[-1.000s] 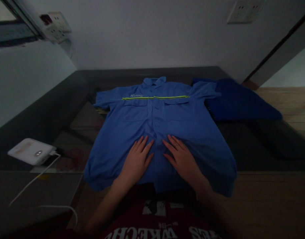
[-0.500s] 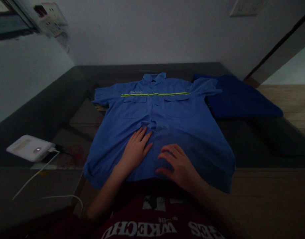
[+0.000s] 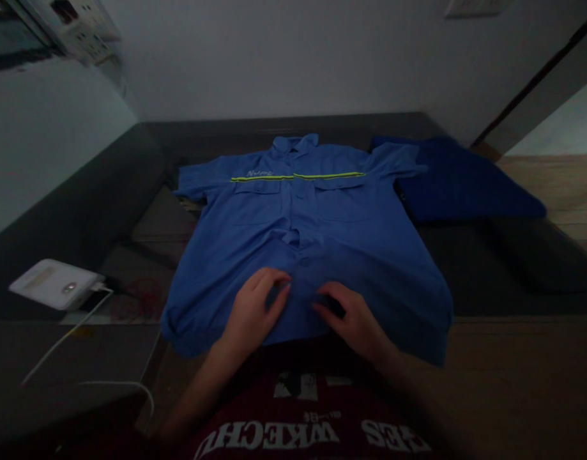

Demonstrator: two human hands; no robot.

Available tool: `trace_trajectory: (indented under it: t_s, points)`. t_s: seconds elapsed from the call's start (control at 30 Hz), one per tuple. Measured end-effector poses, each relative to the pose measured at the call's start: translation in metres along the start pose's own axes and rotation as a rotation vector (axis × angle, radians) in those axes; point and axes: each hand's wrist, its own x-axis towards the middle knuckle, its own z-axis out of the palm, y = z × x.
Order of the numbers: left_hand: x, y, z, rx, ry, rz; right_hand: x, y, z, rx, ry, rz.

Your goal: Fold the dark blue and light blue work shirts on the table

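Note:
A blue short-sleeved work shirt (image 3: pixel 255 236) lies front up on the dark table, its collar away from me. A yellow-green stripe (image 3: pixel 329 175) crosses its chest above two flap pockets, and the button placket runs down the middle, gaping slightly below the pockets. My left hand (image 3: pixel 255 310) is over the lower front, just left of the placket, with curved fingers and a small gap to the thumb. Across the placket, my right hand (image 3: pixel 353 319) hovers at or just above the cloth, thumb and fingers apart. Neither hand visibly grips anything.
Dark blue folded cloth (image 3: pixel 465 185) lies on the right, partly beneath the shirt's sleeve. A white power bank (image 3: pixel 58 284) with a white cable (image 3: pixel 66 338) sits at the left table edge. Behind the table (image 3: pixel 216 128) rises a wall with sockets (image 3: pixel 89 32).
My left hand has drawn back toward me from the gap in the placket, its spread fingers now curled. My right hand has shifted slightly, its fingers closer together. The shirt stays in place.

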Motion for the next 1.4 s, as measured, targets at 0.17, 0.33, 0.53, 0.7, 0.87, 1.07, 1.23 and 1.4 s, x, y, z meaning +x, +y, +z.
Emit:
trace_trajectory:
  t_s: [0.17,0.33,0.53,0.7,0.87,1.07,1.23,1.4]
  points:
    - [-0.014,0.011,0.007,-0.015,-0.222,0.054,-0.001,0.001,0.001,0.043,0.147,0.129]
    - [-0.006,0.012,0.018,0.093,-0.379,0.158,0.0,0.0,-0.001,0.099,0.255,0.174]
    - [-0.001,0.016,0.022,0.159,-0.433,0.192,0.002,0.002,-0.005,0.192,0.271,0.229]
    - [-0.002,0.018,0.021,0.195,-0.432,0.182,0.003,0.006,-0.004,0.206,0.28,0.243]
    - [-0.001,0.018,0.017,0.137,-0.393,0.156,0.002,0.002,-0.002,0.209,0.312,0.255]
    - [0.002,0.019,0.015,-0.045,-0.163,-0.009,0.005,-0.011,0.0,0.178,0.361,0.119]
    - [0.003,0.021,0.014,-0.151,-0.116,-0.11,0.007,-0.018,-0.005,0.116,0.299,-0.01]
    - [0.002,0.021,0.011,-0.228,-0.163,-0.13,0.004,-0.017,-0.01,0.079,0.186,-0.007]
